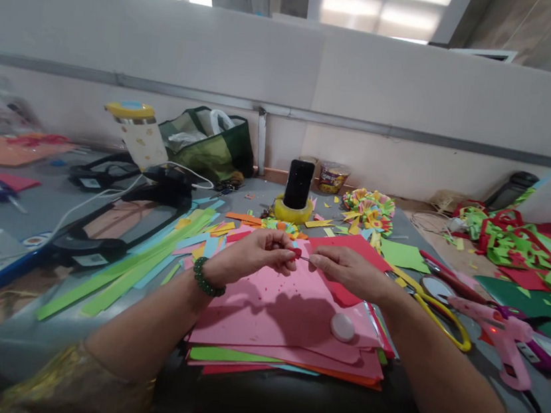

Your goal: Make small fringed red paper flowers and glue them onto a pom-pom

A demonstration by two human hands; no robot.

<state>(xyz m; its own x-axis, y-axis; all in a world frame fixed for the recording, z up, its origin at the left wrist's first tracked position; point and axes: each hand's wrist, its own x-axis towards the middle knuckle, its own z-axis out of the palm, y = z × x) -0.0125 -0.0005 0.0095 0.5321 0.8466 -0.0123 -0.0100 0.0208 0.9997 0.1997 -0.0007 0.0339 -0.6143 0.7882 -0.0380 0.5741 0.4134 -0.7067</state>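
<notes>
Above a stack of pink paper sheets [241,323], my left hand [267,251] pinches a small red paper piece [296,253]. My right hand [348,269] is closed on a thin metal tool [305,259], whose tip meets the red piece; its exact kind is too small to make out. Tiny red bits are scattered on the top pink sheet below. A red sheet [345,292] lies partly under my right hand, and a round white lid-like disc [342,327] rests on the stack's right side. A green bead bracelet [205,278] circles my left wrist.
Yellow-handled scissors [442,321] and a pink glue gun [504,332] lie to the right. Long green paper strips [132,269] spread to the left. A phone [299,184] stands in a yellow tape roll [291,212] at the back, near a paper-strip bundle [372,212].
</notes>
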